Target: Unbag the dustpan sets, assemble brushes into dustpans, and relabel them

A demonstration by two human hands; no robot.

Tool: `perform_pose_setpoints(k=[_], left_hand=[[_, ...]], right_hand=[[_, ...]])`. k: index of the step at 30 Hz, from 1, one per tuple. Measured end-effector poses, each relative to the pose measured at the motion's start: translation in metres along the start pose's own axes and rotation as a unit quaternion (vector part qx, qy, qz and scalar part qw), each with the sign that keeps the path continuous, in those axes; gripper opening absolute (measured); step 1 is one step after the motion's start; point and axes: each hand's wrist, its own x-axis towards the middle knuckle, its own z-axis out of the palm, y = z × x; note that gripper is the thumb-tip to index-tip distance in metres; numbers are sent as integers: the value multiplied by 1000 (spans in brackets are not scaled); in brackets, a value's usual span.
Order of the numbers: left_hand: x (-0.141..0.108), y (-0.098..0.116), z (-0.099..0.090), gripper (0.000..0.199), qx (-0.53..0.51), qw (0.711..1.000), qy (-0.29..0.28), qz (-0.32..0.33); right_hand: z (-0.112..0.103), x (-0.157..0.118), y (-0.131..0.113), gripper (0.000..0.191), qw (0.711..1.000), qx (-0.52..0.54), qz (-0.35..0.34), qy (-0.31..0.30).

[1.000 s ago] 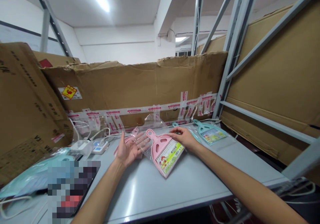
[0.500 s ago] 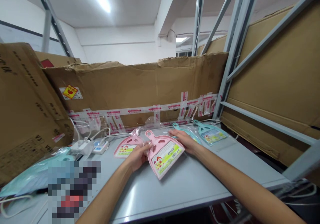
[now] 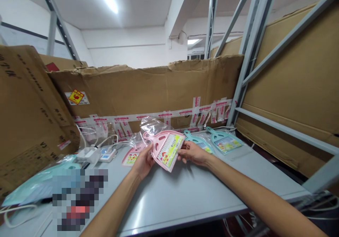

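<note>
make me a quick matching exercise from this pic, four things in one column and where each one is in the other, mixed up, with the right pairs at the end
Things
1. front pink dustpan
2. back pink dustpan
3. rightmost teal dustpan
4. yellow diamond label

Places
A. on the upright cardboard
B. partly hidden behind the left hand
C. on the table, to the right of the right hand
D. in front, between the two hands

Right pairs: 1-D, 2-B, 3-C, 4-A

We see 2 slim, bare forearms (image 3: 246, 187) narrowing to a bare left hand (image 3: 143, 163) and a bare right hand (image 3: 195, 154).
</note>
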Motion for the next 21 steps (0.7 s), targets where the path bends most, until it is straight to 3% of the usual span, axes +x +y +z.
perform_pose_setpoints(k=[6,11,17,21], left_hand=[[-6,-3,4,24,-8,1000,-2,-28],[-3,-6,2,34,5,1000,-16,-13],[-1,-12,3,31,56,993,-100,3],[-3,-19,6,32,82,990,-116,2]], right_hand=[[1,4,10,63,999,38,-1,29],[1,5,13,62,997,55,0,50],[-1,9,13,56,991,72,-31,109],[3,10,14,55,990,58,-35,127]])
